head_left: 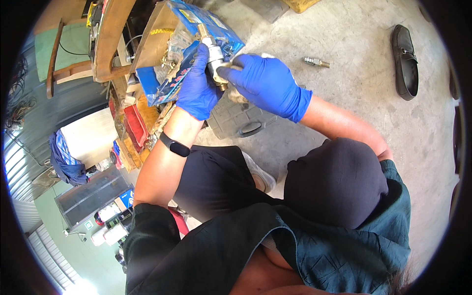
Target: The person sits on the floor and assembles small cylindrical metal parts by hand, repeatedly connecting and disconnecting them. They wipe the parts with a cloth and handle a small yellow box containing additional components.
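Note:
Both hands wear blue gloves. My left hand point(195, 93) is closed around a metal coupling point(214, 54), which it holds upright and slightly tilted. The coupling has a silver body, a brass-coloured threaded top end and a dark lower part. Against its right side presses my right hand point(268, 87), fingers bent round a dirty whitish rag point(238, 95). The rag pokes out below the fingers and above the knuckles; most of it is hidden. A smaller silver metal fitting point(316, 62) lies on the concrete floor to the right.
Just beyond my left hand stands an open cardboard box point(155, 42) with blue printed packaging point(216, 24) and small parts. Under my hands a grey plastic case point(243, 118) lies on the floor. Wooden furniture point(110, 39) rises at the left. A black shoe point(405, 64) sits at the far right.

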